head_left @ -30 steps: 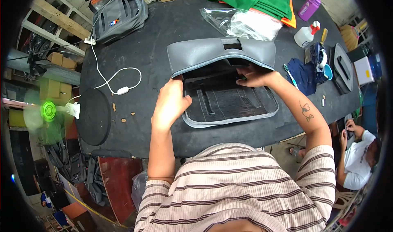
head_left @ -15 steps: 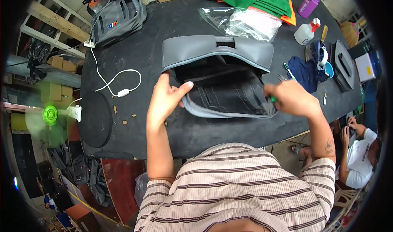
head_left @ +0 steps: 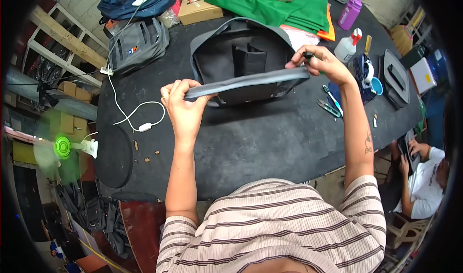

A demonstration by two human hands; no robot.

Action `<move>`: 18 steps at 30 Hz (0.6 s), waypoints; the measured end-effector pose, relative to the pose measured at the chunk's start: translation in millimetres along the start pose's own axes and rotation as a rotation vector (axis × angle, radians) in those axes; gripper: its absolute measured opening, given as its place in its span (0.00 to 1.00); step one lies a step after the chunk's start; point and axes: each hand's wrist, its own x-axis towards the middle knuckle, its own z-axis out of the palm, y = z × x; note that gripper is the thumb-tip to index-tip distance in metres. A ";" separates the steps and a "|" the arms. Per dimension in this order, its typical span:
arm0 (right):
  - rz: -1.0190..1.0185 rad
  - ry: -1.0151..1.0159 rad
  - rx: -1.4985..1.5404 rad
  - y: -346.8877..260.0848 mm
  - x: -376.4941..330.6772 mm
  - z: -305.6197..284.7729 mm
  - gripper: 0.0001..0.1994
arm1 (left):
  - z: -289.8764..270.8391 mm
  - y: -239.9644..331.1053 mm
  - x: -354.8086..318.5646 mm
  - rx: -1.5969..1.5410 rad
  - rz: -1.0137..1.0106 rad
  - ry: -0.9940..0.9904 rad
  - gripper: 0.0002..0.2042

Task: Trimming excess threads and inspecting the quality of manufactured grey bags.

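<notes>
I have the grey and black fabric bag panel (head_left: pixel 243 61) lifted off the black tabletop (head_left: pixel 270 138) now; a moment ago it lay flat under my palms. My left hand (head_left: pixel 182 104) is closed around the left end of its long grey edge strip (head_left: pixel 246 82), and my right hand (head_left: pixel 322 61) pinches the right end, pulling it taut between them. So the edge is up for checking. Scissors (head_left: pixel 329 106) lie just right.
</notes>
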 end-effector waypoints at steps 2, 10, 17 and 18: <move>-0.022 0.002 0.065 12.0 -2.0 -6.1 0.32 | 7.3 -1.3 8.6 -0.056 -0.091 0.066 0.14; -0.116 0.409 0.306 50.1 15.6 17.0 0.14 | 10.1 -29.7 30.8 -0.970 -0.278 -0.086 0.12; -0.154 0.433 0.418 58.7 24.9 15.0 0.12 | 13.5 -33.5 27.0 -1.024 -0.227 -0.036 0.13; -0.152 0.442 0.420 60.6 23.7 14.0 0.12 | 11.6 -29.7 26.2 -1.015 -0.185 -0.066 0.13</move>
